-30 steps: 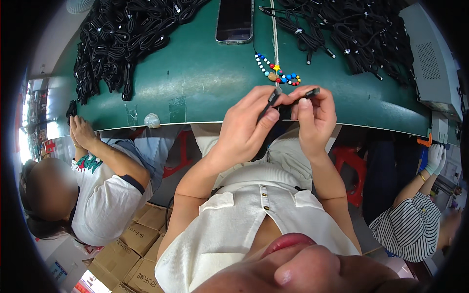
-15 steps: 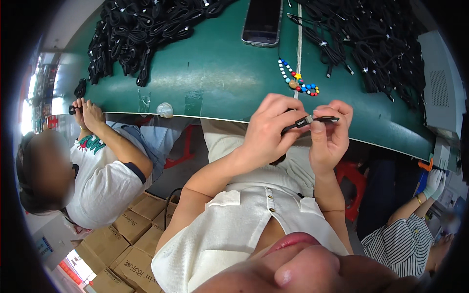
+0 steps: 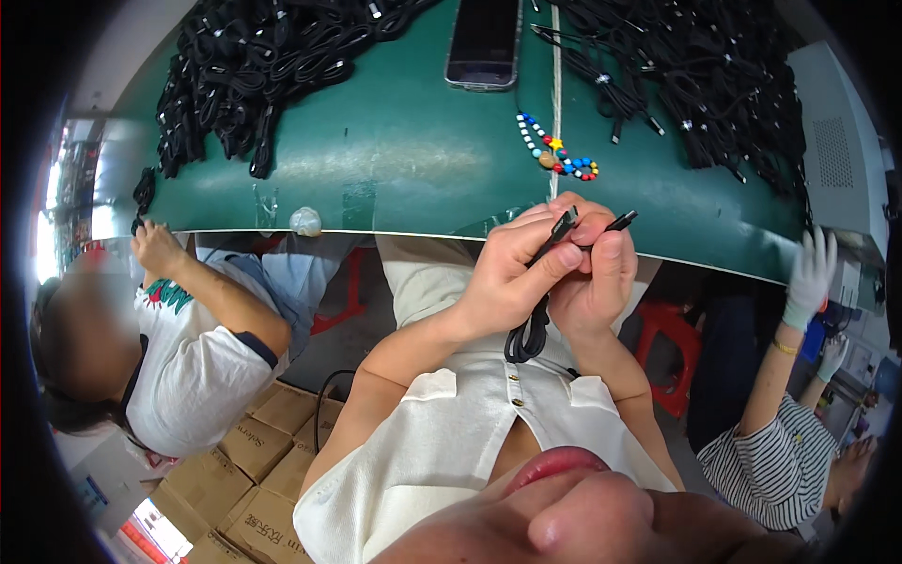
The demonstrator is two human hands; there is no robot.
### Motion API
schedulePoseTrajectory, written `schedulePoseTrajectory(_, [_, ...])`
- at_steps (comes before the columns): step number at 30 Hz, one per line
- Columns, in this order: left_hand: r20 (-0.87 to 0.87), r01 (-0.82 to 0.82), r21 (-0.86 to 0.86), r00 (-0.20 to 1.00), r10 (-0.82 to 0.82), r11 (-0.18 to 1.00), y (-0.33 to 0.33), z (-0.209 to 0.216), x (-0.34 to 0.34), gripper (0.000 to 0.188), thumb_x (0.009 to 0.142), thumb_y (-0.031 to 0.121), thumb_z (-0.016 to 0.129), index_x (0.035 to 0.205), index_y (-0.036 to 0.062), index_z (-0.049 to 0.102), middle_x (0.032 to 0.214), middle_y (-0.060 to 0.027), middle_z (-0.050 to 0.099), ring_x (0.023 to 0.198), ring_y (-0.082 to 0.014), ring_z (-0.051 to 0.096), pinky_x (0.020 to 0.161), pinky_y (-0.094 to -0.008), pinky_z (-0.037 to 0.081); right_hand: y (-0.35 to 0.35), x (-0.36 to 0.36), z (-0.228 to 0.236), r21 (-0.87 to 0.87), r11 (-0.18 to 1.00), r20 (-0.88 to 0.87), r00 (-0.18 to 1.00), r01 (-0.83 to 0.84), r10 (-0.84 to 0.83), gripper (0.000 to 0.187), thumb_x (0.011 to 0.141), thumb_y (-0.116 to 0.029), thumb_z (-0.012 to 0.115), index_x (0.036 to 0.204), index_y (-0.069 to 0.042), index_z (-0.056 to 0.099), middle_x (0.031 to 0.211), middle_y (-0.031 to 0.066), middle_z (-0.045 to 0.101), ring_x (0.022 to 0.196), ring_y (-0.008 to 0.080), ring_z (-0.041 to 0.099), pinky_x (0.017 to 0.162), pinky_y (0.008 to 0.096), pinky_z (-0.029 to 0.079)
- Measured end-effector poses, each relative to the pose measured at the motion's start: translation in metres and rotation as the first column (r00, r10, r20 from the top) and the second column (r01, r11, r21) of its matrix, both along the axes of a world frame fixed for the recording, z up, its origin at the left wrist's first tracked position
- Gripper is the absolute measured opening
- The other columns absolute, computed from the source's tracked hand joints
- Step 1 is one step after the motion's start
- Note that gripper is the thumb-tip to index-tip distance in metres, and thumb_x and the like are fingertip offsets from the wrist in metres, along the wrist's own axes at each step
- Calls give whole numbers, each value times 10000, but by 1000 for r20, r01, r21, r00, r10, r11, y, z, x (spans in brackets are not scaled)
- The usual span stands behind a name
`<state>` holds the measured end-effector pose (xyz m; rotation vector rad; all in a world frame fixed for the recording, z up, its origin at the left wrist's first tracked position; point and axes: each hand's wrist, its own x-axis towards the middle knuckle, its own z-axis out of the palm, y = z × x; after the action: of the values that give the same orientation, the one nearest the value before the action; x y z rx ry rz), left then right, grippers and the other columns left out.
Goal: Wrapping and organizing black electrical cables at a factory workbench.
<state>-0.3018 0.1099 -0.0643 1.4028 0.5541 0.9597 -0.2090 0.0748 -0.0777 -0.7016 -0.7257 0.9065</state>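
Observation:
Just in front of the table edge, my left hand [image 3: 507, 273] and my right hand [image 3: 594, 289] are close together, both closed on one black cable [image 3: 528, 340]. A connector end [image 3: 564, 224] points up between the left thumb and fingers. From the right fingers sticks the other dark end [image 3: 622, 221], apart from the first. The coiled middle of the cable hangs below my left hand. My fingers hide part of it.
Piles of black cables lie on the green table [image 3: 404, 150]: a left heap [image 3: 254, 75] and a right heap [image 3: 695, 75]. Between them are a phone [image 3: 482, 47] and a beaded strap [image 3: 554, 155]. Co-workers sit on both sides. Cardboard boxes [image 3: 225, 479] stand behind me at left.
Both hands have tilted so the connector ends point upward, and the cable's coil has come into view below. At right, a co-worker's gloved hand has reached up to the table edge.

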Motion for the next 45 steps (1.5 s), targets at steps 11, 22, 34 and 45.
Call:
schedulePoseTrajectory(11, [-83,27,89,996,-19,996,-2,-10,14,185,813,122,571,911,-32,598,837,-140,593,808,-284,547,762,-348,423,-3,7,-14,71,990,116,985,121,-128,315,942,-300,383,837,-21,484,923,132,573,918,279,525,822,400,405])
schedulePoseTrajectory(22, [-281,52,398,957,67,916,25,-6,17,563,808,306,608,1263,23,433,1290,-151,438,1221,-317,352,1034,-415,240,-9,140,42,76,957,38,958,280,-283,322,944,-347,392,837,-71,521,608,22,418,572,149,388,743,336,407])
schedulePoseTrajectory(34, [-227,50,974,179,957,222,219,-22,-149,316,802,147,585,1112,96,566,1044,-60,596,967,-279,519,806,-369,434,5,357,-13,134,526,990,-138,840,-31,415,935,-270,439,1235,13,477,981,114,571,930,203,529,857,293,400])
schedulePoseTrajectory(45, [-515,-203,769,364,776,606,185,-15,-125,194,741,138,643,909,76,569,829,-46,560,714,-164,547,580,-293,459,31,128,15,244,908,968,-38,341,-246,277,845,-134,556,1096,-23,590,1136,142,514,1046,268,507,894,357,402])
